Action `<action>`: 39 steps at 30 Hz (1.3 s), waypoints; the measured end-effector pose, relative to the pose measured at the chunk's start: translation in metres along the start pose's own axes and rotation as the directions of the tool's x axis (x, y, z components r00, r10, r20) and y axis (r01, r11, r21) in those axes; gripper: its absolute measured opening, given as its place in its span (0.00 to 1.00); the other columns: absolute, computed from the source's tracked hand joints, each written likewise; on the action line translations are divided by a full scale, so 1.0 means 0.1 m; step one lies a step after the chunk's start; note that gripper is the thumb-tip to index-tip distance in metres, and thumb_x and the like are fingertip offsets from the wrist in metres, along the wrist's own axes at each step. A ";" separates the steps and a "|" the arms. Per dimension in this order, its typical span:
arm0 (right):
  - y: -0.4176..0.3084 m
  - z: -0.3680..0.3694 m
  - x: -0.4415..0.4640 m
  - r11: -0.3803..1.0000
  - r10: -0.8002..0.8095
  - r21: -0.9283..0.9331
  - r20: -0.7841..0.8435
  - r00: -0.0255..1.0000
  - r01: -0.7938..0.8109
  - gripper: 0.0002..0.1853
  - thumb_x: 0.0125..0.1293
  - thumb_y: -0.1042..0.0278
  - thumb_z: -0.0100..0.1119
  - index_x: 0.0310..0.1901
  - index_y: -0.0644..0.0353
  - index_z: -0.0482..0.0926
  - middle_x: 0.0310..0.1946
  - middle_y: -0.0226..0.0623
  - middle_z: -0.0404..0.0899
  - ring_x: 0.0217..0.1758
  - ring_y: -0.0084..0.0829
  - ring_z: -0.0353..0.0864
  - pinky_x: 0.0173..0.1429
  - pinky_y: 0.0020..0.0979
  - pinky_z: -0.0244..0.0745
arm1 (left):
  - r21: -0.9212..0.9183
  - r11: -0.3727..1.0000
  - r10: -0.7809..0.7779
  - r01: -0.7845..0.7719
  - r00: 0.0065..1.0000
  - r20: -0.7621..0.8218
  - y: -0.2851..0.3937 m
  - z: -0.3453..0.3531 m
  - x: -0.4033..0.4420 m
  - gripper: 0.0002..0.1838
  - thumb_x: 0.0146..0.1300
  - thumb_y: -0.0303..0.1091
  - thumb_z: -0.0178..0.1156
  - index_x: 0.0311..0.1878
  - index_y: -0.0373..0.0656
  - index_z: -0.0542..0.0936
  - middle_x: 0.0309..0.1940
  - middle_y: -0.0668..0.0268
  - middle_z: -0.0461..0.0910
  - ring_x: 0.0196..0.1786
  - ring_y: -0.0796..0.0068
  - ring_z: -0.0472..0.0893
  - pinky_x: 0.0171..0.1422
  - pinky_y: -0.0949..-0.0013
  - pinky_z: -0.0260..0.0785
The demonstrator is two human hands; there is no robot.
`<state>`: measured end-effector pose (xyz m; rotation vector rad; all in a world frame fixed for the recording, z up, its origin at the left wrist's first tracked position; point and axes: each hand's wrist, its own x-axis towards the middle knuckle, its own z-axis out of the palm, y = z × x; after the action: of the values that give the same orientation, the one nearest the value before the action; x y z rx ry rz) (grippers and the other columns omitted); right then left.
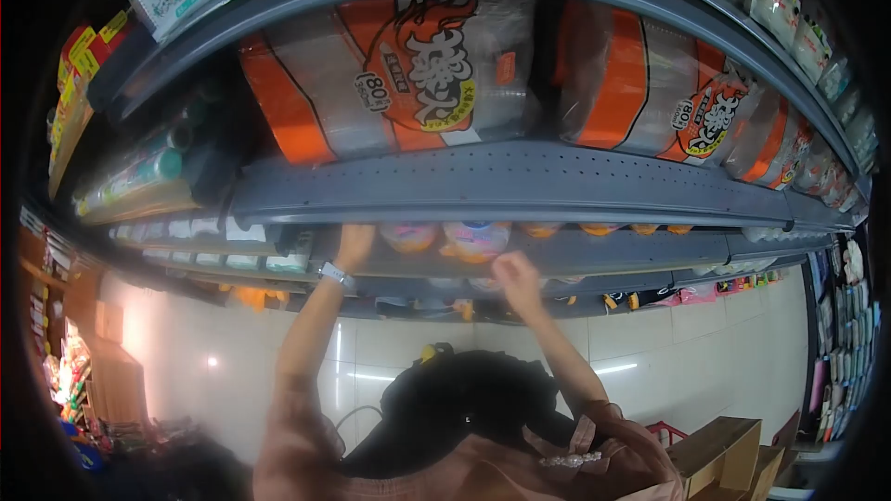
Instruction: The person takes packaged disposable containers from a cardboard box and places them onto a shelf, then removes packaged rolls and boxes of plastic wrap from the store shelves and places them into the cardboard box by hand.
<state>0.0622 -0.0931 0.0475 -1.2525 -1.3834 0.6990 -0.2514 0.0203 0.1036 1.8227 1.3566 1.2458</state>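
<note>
Orange-bottomed packs (476, 239) are sitting on the lower shelf (613, 246); the right hand (517, 280) is hovering half-curled beside one, any grip unclear. The upper shelf (520, 187) is masking whether the left hand (355, 247) grips anything; fumbling unseen could topple packs.

Large clear-and-orange plastic packs (320, 74) with black-and-white lettering lie on a grey perforated metal shelf (520, 172). Below spreads a pale, glossy tiled floor (705, 334). An open brown cardboard box (703, 459) stands at the lower right.
</note>
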 end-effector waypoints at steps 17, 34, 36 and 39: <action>0.02 0.56 0.36 0.887 -0.009 -0.436 0.308 0.951 0.150 0.23 0.56 0.70 0.61 0.56 0.54 0.73 0.31 0.32 0.78 0.38 0.37 0.79 0.44 0.40 0.73 | -0.006 0.968 -0.248 0.249 0.962 -0.113 -0.38 0.16 -0.16 0.14 0.65 0.33 0.57 0.47 0.31 0.77 0.40 0.58 0.83 0.43 0.76 0.77 0.48 0.70 0.69; 0.43 0.36 0.37 0.861 -0.256 -0.355 0.318 0.913 0.365 0.06 0.60 0.66 0.59 0.37 0.56 0.79 0.31 0.32 0.78 0.37 0.37 0.77 0.46 0.38 0.66 | 0.118 0.952 -0.210 0.284 0.881 -0.425 -0.30 0.55 -0.60 0.23 0.66 0.40 0.55 0.57 0.33 0.70 0.49 0.49 0.76 0.54 0.56 0.76 0.59 0.61 0.66; 0.44 0.35 0.33 0.832 -0.306 -0.366 0.325 0.895 0.418 0.05 0.60 0.66 0.58 0.35 0.56 0.79 0.31 0.33 0.78 0.37 0.37 0.77 0.46 0.39 0.66 | 0.156 0.936 -0.215 0.316 0.862 -0.458 -0.27 0.61 -0.95 0.23 0.65 0.38 0.54 0.59 0.35 0.69 0.51 0.48 0.75 0.56 0.51 0.74 0.61 0.58 0.65; 0.44 0.36 0.33 0.777 -0.390 -0.383 0.330 0.860 0.500 0.04 0.60 0.67 0.58 0.33 0.55 0.79 0.30 0.34 0.77 0.39 0.38 0.76 0.46 0.39 0.67 | 0.149 0.921 -0.284 0.360 0.882 -0.377 -0.16 0.77 -1.60 0.21 0.61 0.33 0.56 0.57 0.37 0.71 0.51 0.51 0.76 0.54 0.52 0.76 0.58 0.58 0.67</action>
<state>0.0462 -0.0421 0.0095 -1.1407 -2.0451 0.1811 -0.1993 -0.1159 0.0017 1.4603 1.9718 1.3183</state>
